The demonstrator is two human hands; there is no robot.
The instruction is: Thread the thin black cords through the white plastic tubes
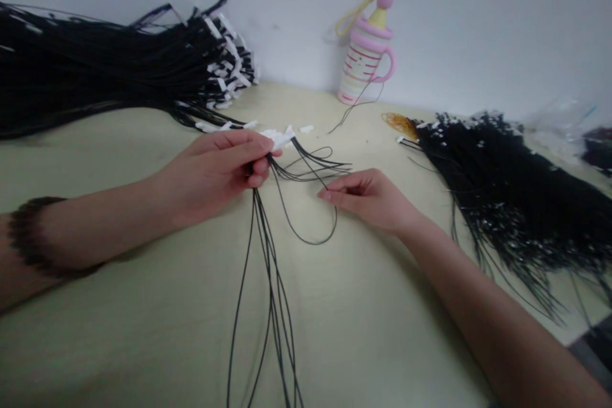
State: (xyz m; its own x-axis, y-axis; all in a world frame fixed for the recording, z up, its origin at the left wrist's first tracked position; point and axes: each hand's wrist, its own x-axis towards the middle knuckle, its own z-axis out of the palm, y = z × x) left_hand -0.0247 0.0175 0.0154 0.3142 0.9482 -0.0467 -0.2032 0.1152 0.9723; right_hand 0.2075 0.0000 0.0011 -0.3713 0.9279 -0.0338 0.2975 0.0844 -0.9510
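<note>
My left hand (224,162) is closed around a white connector (283,139), gripping it between thumb and fingers. Thin black wires (270,255) hang from beneath that hand down over the table's near side. More wires fan out from the connector to the right, and one of them makes a loop (313,242). My right hand (361,197) pinches a single black wire between thumb and forefinger, to the right of the connector. Small white pieces (306,129) lie on the table just behind my left hand.
A large bundle of black cables with white ends (119,64) lies at the back left. Against the wall stands a pink-and-white bottle-shaped cup (363,57). To the right are a pile of black wires (521,185), orange rubber bands (399,123) and a clear plastic bag (559,124).
</note>
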